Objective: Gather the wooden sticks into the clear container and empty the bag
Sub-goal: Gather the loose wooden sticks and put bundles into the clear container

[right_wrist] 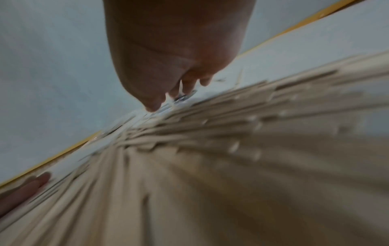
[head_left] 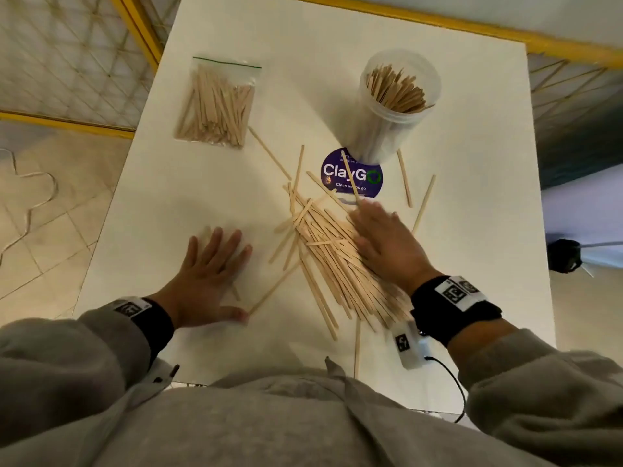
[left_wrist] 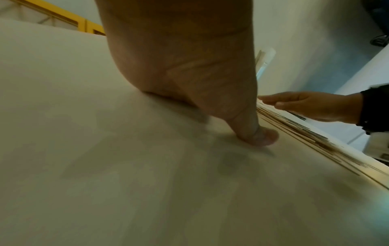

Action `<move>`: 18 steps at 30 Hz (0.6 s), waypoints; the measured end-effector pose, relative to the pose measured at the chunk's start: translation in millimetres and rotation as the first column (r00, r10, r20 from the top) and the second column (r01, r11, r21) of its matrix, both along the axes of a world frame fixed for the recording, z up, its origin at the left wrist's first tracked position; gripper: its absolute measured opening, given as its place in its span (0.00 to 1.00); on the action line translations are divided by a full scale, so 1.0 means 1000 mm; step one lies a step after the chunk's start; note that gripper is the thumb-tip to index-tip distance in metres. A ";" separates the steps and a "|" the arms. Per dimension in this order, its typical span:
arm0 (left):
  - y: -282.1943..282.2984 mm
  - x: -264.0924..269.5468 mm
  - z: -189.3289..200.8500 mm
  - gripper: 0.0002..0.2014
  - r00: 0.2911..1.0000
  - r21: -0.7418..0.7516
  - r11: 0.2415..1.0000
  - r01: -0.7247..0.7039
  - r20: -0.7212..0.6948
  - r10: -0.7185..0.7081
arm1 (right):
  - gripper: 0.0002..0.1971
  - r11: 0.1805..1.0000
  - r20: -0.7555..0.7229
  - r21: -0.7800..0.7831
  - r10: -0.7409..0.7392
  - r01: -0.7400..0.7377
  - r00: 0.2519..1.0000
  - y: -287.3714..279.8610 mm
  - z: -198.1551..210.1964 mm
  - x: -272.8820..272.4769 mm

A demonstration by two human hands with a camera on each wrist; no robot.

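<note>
White bench [head_left: 472,163], items near to far. Left hand [head_left: 209,278]: flat on the bench at near left, fingers spread and straight, holding nothing; thumb tip touches the near end of one loose stick [head_left: 274,288]. Right hand [head_left: 387,244]: fingers straight, laid flat against the right side of the pile of sticks [head_left: 337,261], gripping nothing. Pile: near centre, between the two hands, fanned lengthwise. Single sticks: scattered around the pile, two lying to the right [head_left: 423,203]. Round purple sticker [head_left: 350,175]: centre, beyond the pile. Clear container [head_left: 394,106]: far right, upright, open, partly filled with sticks. Bag [head_left: 217,102]: far left, lying flat, sticks inside.
</note>
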State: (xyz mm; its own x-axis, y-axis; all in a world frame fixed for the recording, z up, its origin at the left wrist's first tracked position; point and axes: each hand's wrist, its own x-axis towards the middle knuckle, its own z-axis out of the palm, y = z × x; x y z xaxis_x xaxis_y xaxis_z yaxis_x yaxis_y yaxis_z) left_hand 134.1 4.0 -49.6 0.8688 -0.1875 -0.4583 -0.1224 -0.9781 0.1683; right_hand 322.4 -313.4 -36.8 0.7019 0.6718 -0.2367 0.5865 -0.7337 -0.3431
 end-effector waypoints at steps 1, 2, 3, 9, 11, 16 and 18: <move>-0.004 0.007 -0.002 0.58 1.000 0.003 1.000 0.012 0.013 -0.012 | 0.26 0.998 0.048 0.019 -0.065 0.064 0.997 -0.007 -0.001 0.010; -0.009 0.016 -0.002 0.57 0.999 0.001 1.000 0.024 0.025 -0.024 | 0.29 0.988 0.082 0.028 -0.154 0.152 0.985 -0.012 -0.002 0.022; -0.013 0.025 -0.003 0.58 0.999 -0.005 0.999 0.035 0.037 -0.035 | 0.31 0.966 0.069 0.017 -0.259 0.258 0.963 -0.015 -0.003 0.038; -0.055 0.081 0.000 0.57 0.996 -0.007 0.997 0.078 0.031 -0.078 | 0.34 0.986 -0.010 -0.169 -0.006 0.004 1.000 0.019 0.008 0.053; -0.070 0.091 0.000 0.54 0.992 -0.042 0.992 0.121 0.030 -0.120 | 0.29 0.992 -0.027 -0.119 0.033 -0.036 0.999 0.025 0.004 0.028; -0.073 0.122 0.008 0.52 0.997 -0.133 0.991 0.000 0.082 0.011 | 0.28 0.993 -0.011 -0.109 -0.056 0.055 0.998 0.008 -0.002 0.003; -0.063 0.143 0.009 0.46 0.980 -0.117 0.982 -0.149 0.113 0.162 | 0.28 0.986 -0.002 -0.166 -0.013 0.012 1.000 -0.007 -0.003 -0.005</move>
State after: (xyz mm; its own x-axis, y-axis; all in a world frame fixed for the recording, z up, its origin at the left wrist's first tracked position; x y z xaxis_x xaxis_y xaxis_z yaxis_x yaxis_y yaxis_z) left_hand 277.1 -59.1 -40.5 0.9392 -0.0881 -0.3320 0.0037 -0.9639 0.2663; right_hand 317.6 -320.7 -39.8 0.7092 0.6141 -0.3463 0.5758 -0.7880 -0.2180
